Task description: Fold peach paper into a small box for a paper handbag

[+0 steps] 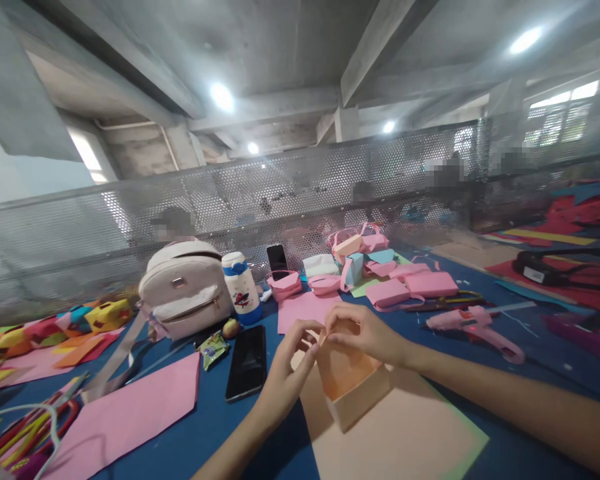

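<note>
An open box of peach paper [360, 399] stands on peach and green sheets [395, 440] at the lower middle. My left hand [294, 363] pinches the box's far left corner between bent fingers. From the right, my right hand [357, 330] closes its fingers on the far edge of the same box, close to my left fingertips. The small piece of paper between the fingertips is partly hidden. Left of my left hand lies a black phone [247, 363]. A pink glue gun [475, 328] rests to the right of my right forearm.
Behind stand a white backpack [185, 287], a bottle [243, 293] and pink paper bags [390, 292]. A pink sheet [140, 413] and scissors [40, 433] lie left. Black headgear [535, 269] is at the right. A perforated metal screen [290, 193] borders the table.
</note>
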Available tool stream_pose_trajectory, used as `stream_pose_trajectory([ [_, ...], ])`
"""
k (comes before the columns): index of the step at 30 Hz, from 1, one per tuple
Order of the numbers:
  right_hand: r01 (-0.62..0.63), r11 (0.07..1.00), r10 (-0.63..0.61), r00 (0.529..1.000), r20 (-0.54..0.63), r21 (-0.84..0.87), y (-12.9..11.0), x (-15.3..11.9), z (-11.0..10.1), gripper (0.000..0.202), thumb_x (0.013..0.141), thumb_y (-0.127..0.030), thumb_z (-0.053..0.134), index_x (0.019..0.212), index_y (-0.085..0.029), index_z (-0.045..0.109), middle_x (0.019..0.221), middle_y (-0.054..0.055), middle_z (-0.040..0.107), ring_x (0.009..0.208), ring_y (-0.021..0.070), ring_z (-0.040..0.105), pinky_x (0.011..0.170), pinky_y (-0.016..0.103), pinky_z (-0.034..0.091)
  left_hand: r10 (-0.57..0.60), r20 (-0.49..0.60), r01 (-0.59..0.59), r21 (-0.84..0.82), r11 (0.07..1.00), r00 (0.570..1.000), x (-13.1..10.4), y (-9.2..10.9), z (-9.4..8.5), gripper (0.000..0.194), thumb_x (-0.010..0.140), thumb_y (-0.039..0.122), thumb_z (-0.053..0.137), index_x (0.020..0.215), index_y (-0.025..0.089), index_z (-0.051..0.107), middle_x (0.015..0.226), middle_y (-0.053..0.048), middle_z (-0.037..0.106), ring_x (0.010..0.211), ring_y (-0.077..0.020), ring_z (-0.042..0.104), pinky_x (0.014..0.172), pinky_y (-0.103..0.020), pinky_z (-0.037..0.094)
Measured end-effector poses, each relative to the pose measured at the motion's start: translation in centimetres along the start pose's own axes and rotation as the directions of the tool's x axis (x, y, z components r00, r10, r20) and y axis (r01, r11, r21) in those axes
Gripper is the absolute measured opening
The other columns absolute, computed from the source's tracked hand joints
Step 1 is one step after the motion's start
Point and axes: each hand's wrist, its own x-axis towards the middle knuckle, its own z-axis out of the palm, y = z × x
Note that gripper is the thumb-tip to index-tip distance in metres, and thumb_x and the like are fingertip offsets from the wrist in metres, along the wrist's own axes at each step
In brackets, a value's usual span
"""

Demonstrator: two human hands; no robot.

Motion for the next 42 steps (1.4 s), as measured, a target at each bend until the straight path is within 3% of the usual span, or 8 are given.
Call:
stream_pose_trajectory([
  [7,0.022,0.993,-0.041,0.985,0.165,0.119,-0.3,0.5,-1.8,0.016,0.088,-0.033,0.069,0.082,-0.019,0.072,0.097,0.003,0.062,0.096,0.0183,0.059,0.089,0.031,0.043,0.150,0.215,-0.182,0.140,0.973,0.965,1.3,1.6,-2.2,0.028,0.092,0.029,0.061,0.119,0.028,0.054,0.122,-0.008,0.050,0.113,-0.0227,0.048,0.084,-0.029,0.045],
  [14,0.016,0.991,-0.045,0.974,0.223,0.133,-0.8,-0.2,-2.4,0.011,0.091,-0.027,0.065,0.086,-0.020,0.071,0.103,0.004,0.062,0.104,0.0186,0.057,0.098,0.034,0.039,0.061,0.404,-0.217,0.353,0.910,0.913,2.6,3.3,-3.4,0.038,0.078,0.037,0.077,0.110,0.025,0.061,0.138,-0.011,0.042,0.119,-0.0286,0.049,0.097,-0.040,0.046],
  [21,-0.141,0.987,0.125,0.977,0.174,0.083,-0.3,-1.4,-2.2,0.021,0.083,-0.021,0.068,0.103,-0.021,0.061,0.102,0.001,0.062,0.092,0.0184,0.058,0.083,0.030,0.045,0.045,0.492,-0.201,0.270,0.942,0.870,4.2,4.9,-3.5,0.016,0.078,0.027,0.076,0.087,0.021,0.065,0.140,-0.011,0.043,0.127,-0.0289,0.045,0.105,-0.043,0.041],
  [28,-0.222,0.966,0.212,0.973,0.087,0.131,-0.5,-2.7,-2.2,0.027,0.081,-0.018,0.064,0.107,-0.020,0.058,0.077,-0.004,0.056,0.070,0.0132,0.051,0.066,0.024,0.040,-0.019,0.416,-0.090,0.241,0.966,0.909,4.7,4.1,-2.8,0.019,0.078,0.032,0.075,0.077,0.019,0.061,0.101,-0.006,0.065,0.088,-0.0188,0.059,0.080,-0.030,0.048],
  [31,-0.236,0.964,0.235,0.972,0.026,0.122,-0.5,-3.1,-2.2,0.019,0.080,-0.023,0.066,0.098,-0.018,0.061,0.077,-0.002,0.056,0.071,0.0135,0.051,0.064,0.024,0.039,-0.117,0.328,0.054,0.196,0.979,0.937,4.3,3.5,-2.0,0.027,0.077,0.034,0.075,0.070,0.017,0.055,0.073,0.001,0.060,0.070,-0.0144,0.055,0.068,-0.025,0.045],
  [35,-0.236,0.960,0.236,0.972,0.016,0.150,-0.1,-3.3,-2.1,0.024,0.085,-0.039,0.064,0.082,-0.015,0.062,0.074,0.000,0.057,0.067,0.0135,0.050,0.061,0.024,0.036,-0.163,0.131,0.155,0.071,0.985,0.978,3.6,2.4,-0.6,0.030,0.074,0.033,0.076,0.078,0.018,0.049,0.063,0.006,0.051,0.058,-0.0099,0.047,0.055,-0.019,0.037],
  [38,-0.207,0.968,0.212,0.977,-0.023,0.143,0.0,-3.2,-1.8,0.032,0.089,-0.045,0.058,0.079,-0.015,0.063,0.071,-0.001,0.057,0.065,0.0132,0.049,0.060,0.024,0.036,-0.213,0.021,0.214,-0.022,0.977,0.977,3.3,1.7,0.6,0.034,0.070,0.035,0.079,0.084,0.017,0.054,0.056,0.008,0.047,0.052,-0.0085,0.043,0.051,-0.018,0.033],
  [42,-0.202,0.976,0.208,0.975,-0.072,0.078,0.1,-2.5,-1.3,0.024,0.084,-0.040,0.065,0.082,-0.016,0.067,0.078,0.002,0.065,0.075,0.0174,0.057,0.068,0.026,0.041,-0.289,-0.051,0.279,-0.144,0.949,0.956,3.4,1.3,1.5,0.040,0.059,0.042,0.086,0.072,0.015,0.059,0.055,0.005,0.052,0.051,-0.0089,0.047,0.052,-0.019,0.037],
])
